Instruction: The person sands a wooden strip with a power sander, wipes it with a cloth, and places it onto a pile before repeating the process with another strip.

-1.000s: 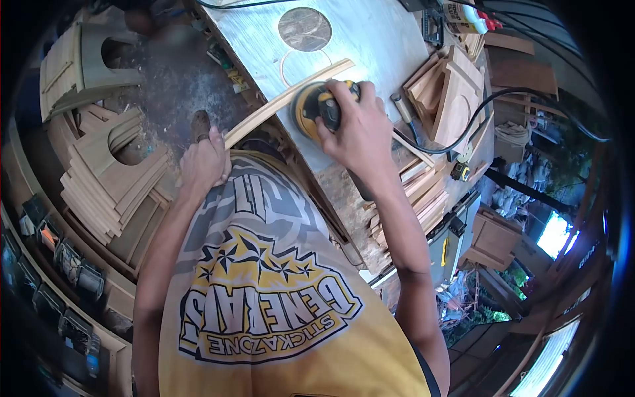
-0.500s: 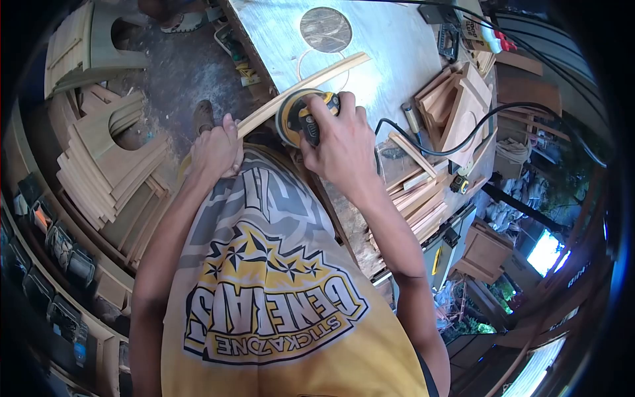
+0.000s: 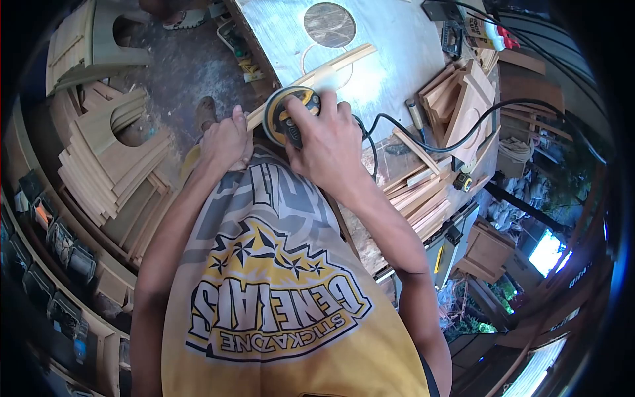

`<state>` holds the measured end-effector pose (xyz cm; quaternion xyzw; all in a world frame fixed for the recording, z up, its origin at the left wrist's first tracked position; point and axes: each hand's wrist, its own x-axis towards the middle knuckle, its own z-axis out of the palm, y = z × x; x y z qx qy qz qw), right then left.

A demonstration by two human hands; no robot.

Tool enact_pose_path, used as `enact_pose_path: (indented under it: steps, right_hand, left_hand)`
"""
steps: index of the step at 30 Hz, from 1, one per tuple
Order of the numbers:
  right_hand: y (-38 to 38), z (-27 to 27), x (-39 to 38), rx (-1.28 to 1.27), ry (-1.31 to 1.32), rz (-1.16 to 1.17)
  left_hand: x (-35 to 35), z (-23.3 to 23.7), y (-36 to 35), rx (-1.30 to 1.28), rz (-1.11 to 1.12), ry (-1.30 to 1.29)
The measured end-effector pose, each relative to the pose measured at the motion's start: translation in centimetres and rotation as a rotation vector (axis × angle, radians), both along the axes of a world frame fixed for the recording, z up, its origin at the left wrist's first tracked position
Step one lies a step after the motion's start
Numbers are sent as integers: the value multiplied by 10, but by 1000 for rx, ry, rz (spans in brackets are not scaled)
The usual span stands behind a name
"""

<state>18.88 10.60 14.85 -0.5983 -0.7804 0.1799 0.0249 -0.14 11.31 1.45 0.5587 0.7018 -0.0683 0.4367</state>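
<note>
A long, narrow wooden strip (image 3: 340, 61) runs diagonally from my left hand (image 3: 226, 141) over the edge of a pale board with a round hole (image 3: 403, 49). My left hand is wrapped round the strip's near end, close to my shirt. In my right hand (image 3: 331, 142) is a yellow and black sander (image 3: 286, 118), its round pad tilted against the side of the strip near the left hand. The sander's underside and its contact with the wood are partly hidden. A black cable (image 3: 397, 122) trails from behind my right hand toward the right.
Wooden pieces (image 3: 463, 109), a tool with a pale handle (image 3: 416, 116), a tape measure (image 3: 462, 182) and thin strips (image 3: 420, 210) lie on the bench at right. Curved wooden parts (image 3: 109, 169) are stacked at left. A person's foot (image 3: 184, 20) shows at the top.
The sander and my right hand have moved left along the strip, closer to my left hand. My left hand and the strip have shifted slightly right.
</note>
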Motion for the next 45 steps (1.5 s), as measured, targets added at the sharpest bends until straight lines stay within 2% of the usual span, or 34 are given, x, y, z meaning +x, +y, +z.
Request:
enact_pose_path:
  steps: [8,10,14,18,22,26,28,33,35,37,38,40,41,42,44,45]
  right_hand:
    - [20,-2,24,25,-69,-94]
    - [30,-4,41,51,-151,-170]
    - [45,-8,68,93,-145,-215]
    - [51,-9,71,133,-138,-187]
    - [37,2,46,-8,-137,-147]
    - [37,-1,44,29,-128,-121]
    - [49,-2,60,17,-139,-165]
    - [89,-14,131,79,-269,-447]
    - [92,-24,160,127,-257,-479]
    - [103,-25,176,190,-219,-516]
    - [100,-25,176,198,-215,-547]
    - [101,-26,171,210,-162,-583]
    - [100,-28,169,205,-148,-572]
    - [99,-29,167,198,-141,-553]
    - [101,-29,158,161,-117,-558]
    - [101,-29,154,167,-115,-556]
  left_hand:
    - [-1,-12,-6,-29,18,14]
    - [-2,-6,-6,-37,16,19]
    - [-2,2,-6,11,11,35]
    - [-1,0,-3,-10,-13,64]
    - [3,3,-2,-10,4,62]
    - [0,-3,-6,-19,-25,65]
    - [-4,-10,-8,-22,0,35]
    - [-35,-12,-19,83,21,69]
    - [-59,6,-26,87,17,87]
    - [-78,34,-35,283,54,181]
    - [-88,46,-40,298,49,206]
    - [-101,64,-43,375,238,85]
    - [-106,60,-45,511,324,23]
    - [-101,79,-38,520,327,27]
    - [-86,129,-25,499,408,-205]
    - [-103,111,-26,605,364,-266]
